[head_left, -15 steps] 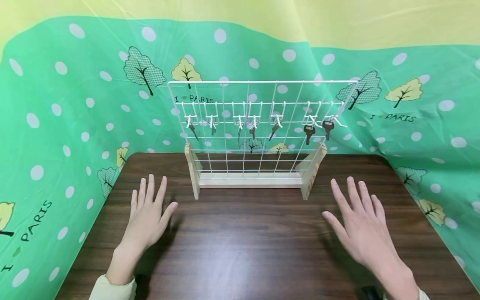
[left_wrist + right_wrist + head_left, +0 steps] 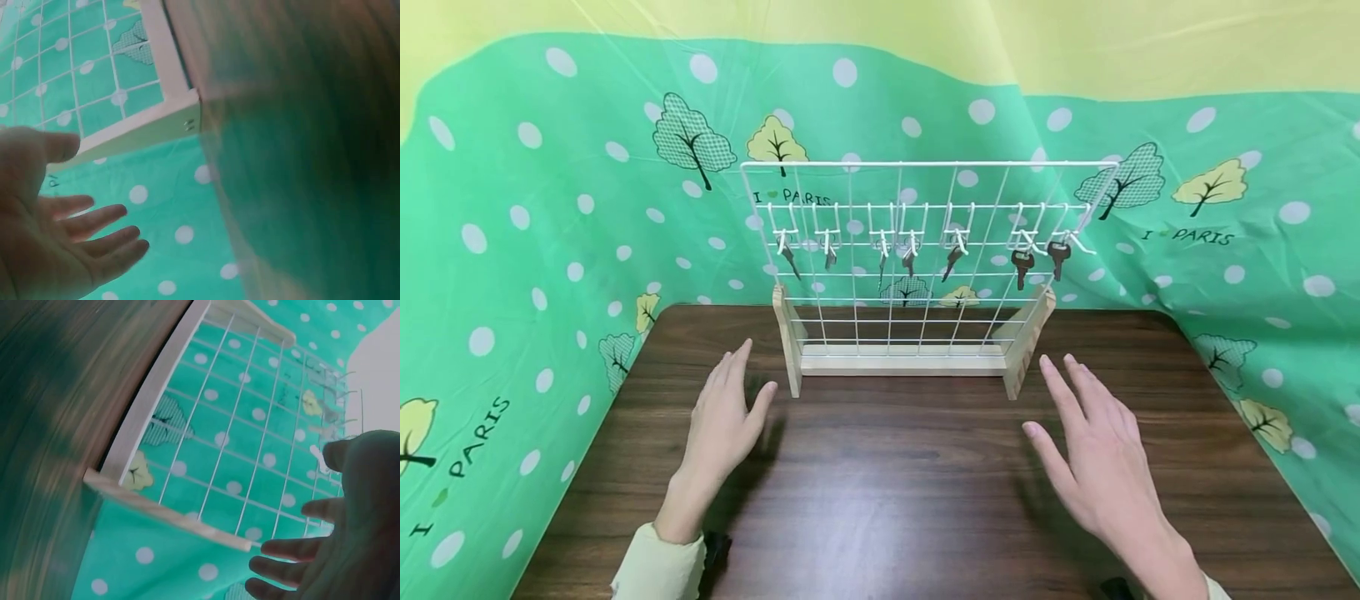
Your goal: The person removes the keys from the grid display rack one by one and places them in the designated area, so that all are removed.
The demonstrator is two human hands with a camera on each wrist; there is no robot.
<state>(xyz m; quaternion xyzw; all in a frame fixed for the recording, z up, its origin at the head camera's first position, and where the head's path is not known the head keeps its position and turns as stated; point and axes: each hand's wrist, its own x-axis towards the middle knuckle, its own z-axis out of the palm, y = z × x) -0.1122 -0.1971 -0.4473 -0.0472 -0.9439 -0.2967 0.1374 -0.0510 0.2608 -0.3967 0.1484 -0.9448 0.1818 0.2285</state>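
A white wire grid rack (image 2: 929, 164) stands on a wooden base (image 2: 902, 366) toward the back of the table. White hooks along its upper part carry several dark metal keys, among them one key (image 2: 1022, 268) near the right end and another key (image 2: 1058, 259) beside it. My left hand (image 2: 721, 429) is held left of the base, fingers extended and thumb apart, touching nothing. To the right of the base, my right hand (image 2: 1105, 467) has its fingers spread and holds nothing. In the left wrist view, the left hand (image 2: 56, 231) has relaxed fingers below the rack's side support (image 2: 144, 127).
The dark wood tabletop (image 2: 880, 475) spreads out in front of the rack. A green cloth (image 2: 535, 292) with white dots and printed trees hangs behind and along both sides of the table.
Both hands have moved inward toward the rack, the left to the right and the right to the left. The left hand has turned more onto its side. The keys hang as before.
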